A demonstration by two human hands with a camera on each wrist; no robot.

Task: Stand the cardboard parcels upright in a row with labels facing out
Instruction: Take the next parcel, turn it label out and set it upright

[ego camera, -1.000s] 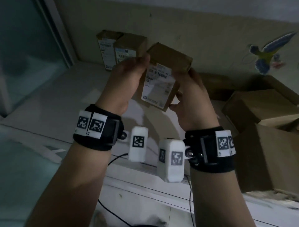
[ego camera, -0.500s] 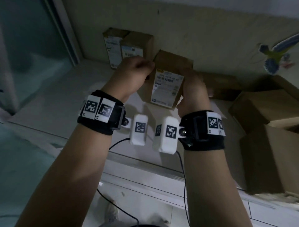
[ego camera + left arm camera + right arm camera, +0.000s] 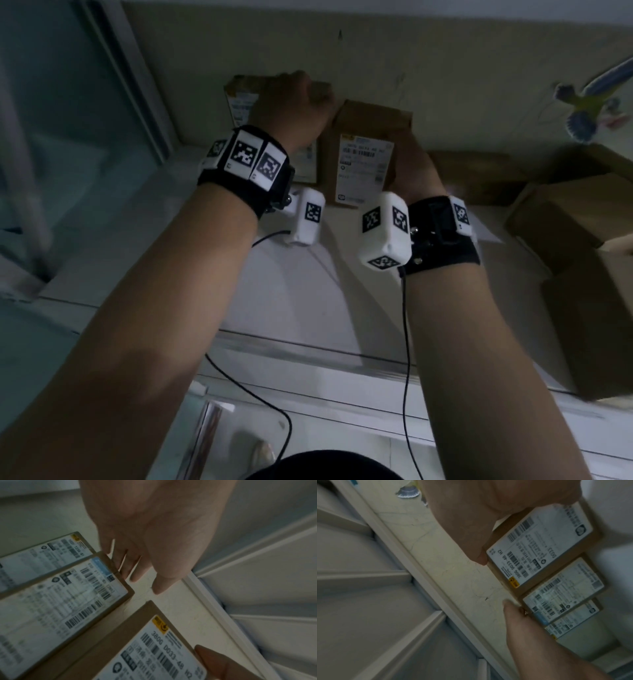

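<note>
Three brown cardboard parcels stand upright against the wall, white labels facing me. The rightmost parcel [image 3: 364,164] [image 3: 154,649] [image 3: 539,545] stands close beside the middle parcel [image 3: 306,166] [image 3: 68,601] [image 3: 563,593]. My right hand [image 3: 411,168] [image 3: 481,557] grips the rightmost parcel's right side, thumb on its front edge. My left hand [image 3: 301,102] [image 3: 137,577] lies over the top of the middle parcel, its fingers straight and reaching behind the top edge, its thumb free. The leftmost parcel [image 3: 239,102] [image 3: 42,555] is partly hidden by my left wrist.
More cardboard boxes [image 3: 565,219] are piled at the right, one lying flat [image 3: 479,178] by the wall. A bird sticker [image 3: 589,113] is on the wall. A glass pane [image 3: 68,102] bounds the white ledge [image 3: 308,291] on the left. Cables hang from my wrists.
Both hands carried the tilted parcel back to the wall, where it now stands upright beside the other two. My left hand has shifted from it onto the middle parcel's top.
</note>
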